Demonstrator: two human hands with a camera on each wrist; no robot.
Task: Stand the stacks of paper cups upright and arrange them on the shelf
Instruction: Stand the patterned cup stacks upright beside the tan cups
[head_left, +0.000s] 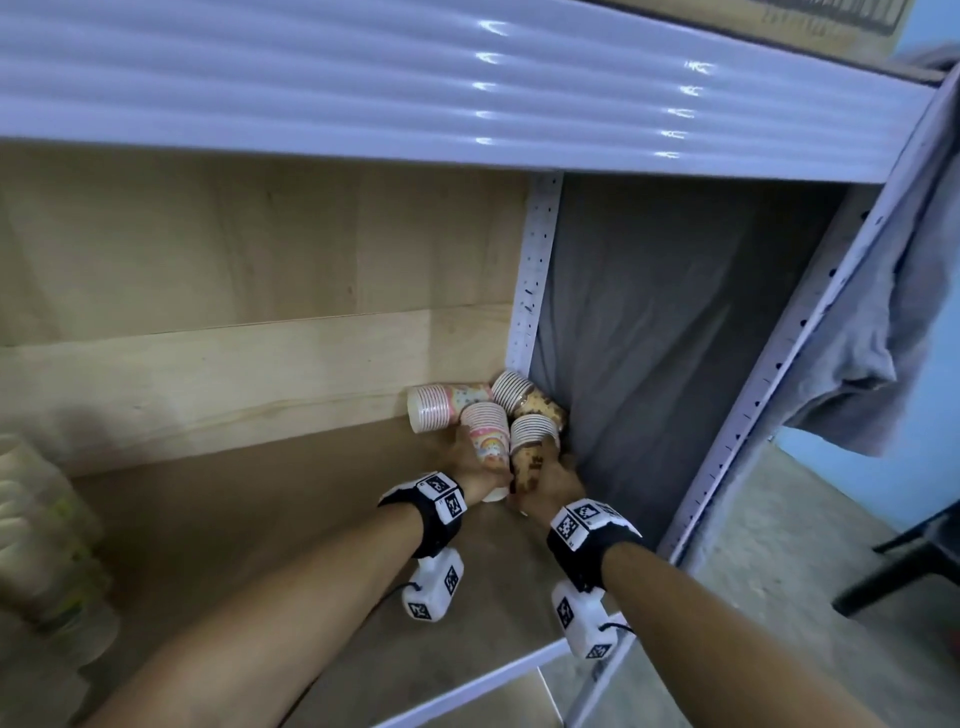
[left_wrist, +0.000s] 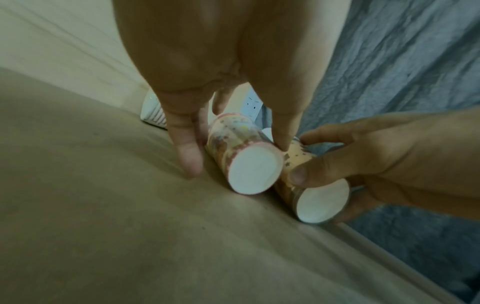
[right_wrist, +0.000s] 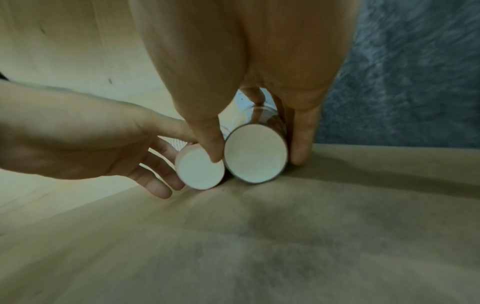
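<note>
A: Starting at the far left, what's there?

B: A blurred pile of pale, clear containers (head_left: 47, 545) sits at the left edge of the shelf (head_left: 260, 519). The wooden back panel (head_left: 234, 312) runs along behind.

A: And the cups?

B: Four stacks lie on their sides in the back right corner. Leftmost is the far pink stack (head_left: 441, 408), lying along the back panel. Next to it is the near pink stack (head_left: 488, 431), with its base toward the person.

A: Is the left hand on it?

B: Yes. The left hand (head_left: 475, 462) holds that near pink stack, fingers on one flank and thumb on the other, as the left wrist view shows (left_wrist: 241, 156).

A: Further right?

B: The near brown stack (head_left: 532, 441) lies touching the pink one, side by side. The right hand (head_left: 550, 483) grips it, thumb and fingers wrapped round it near its base (right_wrist: 255, 156). Behind it the far brown stack (head_left: 524, 397) rests against the grey cloth (head_left: 649, 364) lining the shelf's right side.
</note>
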